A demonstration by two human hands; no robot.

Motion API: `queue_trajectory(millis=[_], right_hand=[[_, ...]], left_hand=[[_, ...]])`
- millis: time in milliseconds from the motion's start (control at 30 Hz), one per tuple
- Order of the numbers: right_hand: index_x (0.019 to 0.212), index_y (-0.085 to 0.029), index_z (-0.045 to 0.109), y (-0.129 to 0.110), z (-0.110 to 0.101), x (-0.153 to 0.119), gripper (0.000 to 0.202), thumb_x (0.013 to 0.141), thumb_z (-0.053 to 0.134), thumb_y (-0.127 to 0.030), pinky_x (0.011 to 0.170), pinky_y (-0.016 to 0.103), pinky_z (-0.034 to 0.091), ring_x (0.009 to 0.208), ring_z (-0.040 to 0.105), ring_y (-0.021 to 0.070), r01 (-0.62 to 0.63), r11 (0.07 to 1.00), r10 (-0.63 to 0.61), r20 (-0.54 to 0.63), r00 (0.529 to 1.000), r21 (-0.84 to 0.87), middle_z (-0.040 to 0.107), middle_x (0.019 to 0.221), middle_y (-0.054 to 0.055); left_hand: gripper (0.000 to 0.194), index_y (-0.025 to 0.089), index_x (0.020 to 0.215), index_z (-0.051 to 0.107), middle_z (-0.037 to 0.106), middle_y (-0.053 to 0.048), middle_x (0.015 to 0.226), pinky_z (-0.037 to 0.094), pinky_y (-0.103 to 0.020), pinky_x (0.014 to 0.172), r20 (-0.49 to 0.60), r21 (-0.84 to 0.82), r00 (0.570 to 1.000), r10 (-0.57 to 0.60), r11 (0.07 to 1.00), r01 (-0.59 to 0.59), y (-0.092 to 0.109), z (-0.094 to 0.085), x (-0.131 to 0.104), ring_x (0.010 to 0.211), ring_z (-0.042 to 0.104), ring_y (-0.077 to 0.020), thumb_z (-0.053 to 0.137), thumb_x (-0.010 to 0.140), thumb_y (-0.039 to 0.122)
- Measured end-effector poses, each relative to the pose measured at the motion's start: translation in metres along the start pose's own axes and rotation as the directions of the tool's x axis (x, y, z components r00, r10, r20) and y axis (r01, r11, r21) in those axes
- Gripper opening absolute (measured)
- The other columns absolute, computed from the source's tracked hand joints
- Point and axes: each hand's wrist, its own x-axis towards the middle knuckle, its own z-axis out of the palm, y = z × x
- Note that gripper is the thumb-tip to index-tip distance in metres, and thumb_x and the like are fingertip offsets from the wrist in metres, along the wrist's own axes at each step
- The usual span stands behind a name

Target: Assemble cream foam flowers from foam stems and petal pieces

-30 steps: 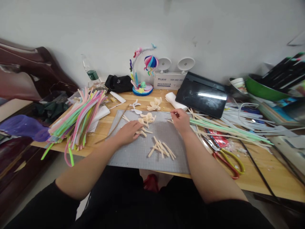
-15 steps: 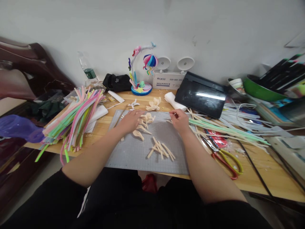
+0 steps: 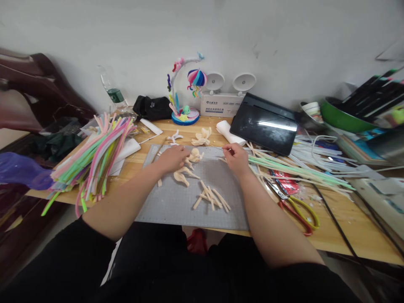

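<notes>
My left hand [image 3: 174, 159] is over the left part of the grey cutting mat [image 3: 176, 208], its fingers curled down beside a rounded cream-coloured fuzzy piece [image 3: 196, 155]. What its fingertips hold, if anything, is hidden. Just below it lie cream leaf-shaped pieces [image 3: 181, 177] bent from pipe cleaners. At the mat's upper right, my right hand [image 3: 236, 158] has thumb and forefinger pinched on a thin wire [image 3: 217, 147] that points left. Short cut cream pipe cleaner lengths [image 3: 211, 195] lie crossed on the mat between my forearms. More cream shaped pieces [image 3: 202, 136] sit behind the mat.
A thick bundle of coloured pipe cleaners [image 3: 91, 158] rests at left. To the right are scissors [image 3: 290, 202], long pale green strips [image 3: 284, 166] and a black tablet-like device [image 3: 265, 126]. A craft ornament with a balloon [image 3: 185, 115] stands at the back.
My left hand has shifted slightly, its fingers drawn closer together near the cream pieces. The right hand keeps its pinch in nearly the same place. The whole view has moved slightly.
</notes>
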Motion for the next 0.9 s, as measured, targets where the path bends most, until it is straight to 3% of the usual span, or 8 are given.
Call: queue_trajectory(millis=[167,367,533,633,800,900], right_hand=[[0.072,-0.017,0.06,-0.001,-0.001,0.001,0.012,0.071,0.049,-0.021,0.061,0.027,0.042,0.056,0.049,0.0121,0.007,1.0,-0.008,-0.007,1.0,-0.013,0.06,0.073,0.002],[0.072,-0.018,0.06,0.0,-0.001,0.001,0.011,0.071,0.049,-0.021,0.06,0.028,0.042,0.056,0.049,0.0126,0.006,1.0,-0.006,0.0,1.0,-0.009,0.06,0.073,0.003],[0.073,-0.018,0.06,0.0,0.0,0.001,0.012,0.071,0.049,-0.021,0.061,0.027,0.042,0.057,0.049,0.0124,0.002,1.0,-0.002,0.005,1.0,-0.005,0.06,0.073,0.003],[0.073,-0.017,0.06,0.0,0.0,0.001,0.012,0.071,0.049,-0.02,0.061,0.027,0.042,0.057,0.05,0.0122,0.008,1.0,-0.008,0.004,1.0,0.004,0.06,0.075,0.003],[0.073,-0.017,0.06,0.001,0.0,0.002,0.012,0.071,0.049,-0.021,0.06,0.026,0.042,0.056,0.05,0.0119,0.02,1.0,-0.02,0.009,1.0,0.01,0.059,0.073,0.003],[0.073,-0.017,0.06,0.001,0.0,0.002,0.011,0.072,0.049,-0.021,0.061,0.026,0.042,0.056,0.05,0.0119,0.014,1.0,-0.014,0.018,1.0,0.002,0.059,0.073,0.003]], left_hand=[[0.018,0.02,0.08,0.056,0.052,-0.006,0.103,0.034,-0.036,0.08,-0.016,0.023,1.0,0.003,1.0,-0.002,0.001,-0.005,-0.006,0.099,0.043,-0.0237,0.05,0.063,0.019],[0.012,0.019,0.075,0.055,0.058,-0.004,0.077,0.033,-0.036,0.078,0.048,-0.013,0.998,0.033,0.999,-0.032,0.007,-0.015,-0.005,0.084,0.05,-0.022,0.052,0.064,0.023],[0.033,0.02,0.095,0.053,0.06,-0.003,0.093,0.035,-0.031,0.078,0.004,-0.233,0.998,0.058,0.971,-0.056,0.007,-0.011,0.002,0.087,0.053,-0.0193,0.056,0.064,0.031],[0.049,0.019,0.112,0.046,0.059,-0.005,0.097,0.038,-0.027,0.074,-0.055,-0.309,0.998,-0.005,0.951,-0.012,0.01,-0.006,0.009,0.087,0.054,-0.0173,0.055,0.066,0.033],[0.047,0.02,0.113,0.049,0.062,-0.003,0.085,0.038,-0.026,0.065,-0.077,-0.209,0.994,-0.083,0.976,0.065,0.025,0.002,0.026,0.077,0.055,-0.0178,0.054,0.069,0.038],[0.026,0.022,0.096,0.059,0.063,-0.003,0.082,0.037,-0.026,0.064,-0.086,-0.141,0.995,-0.044,0.99,0.032,0.034,0.003,0.032,0.078,0.055,-0.0177,0.049,0.074,0.031]])
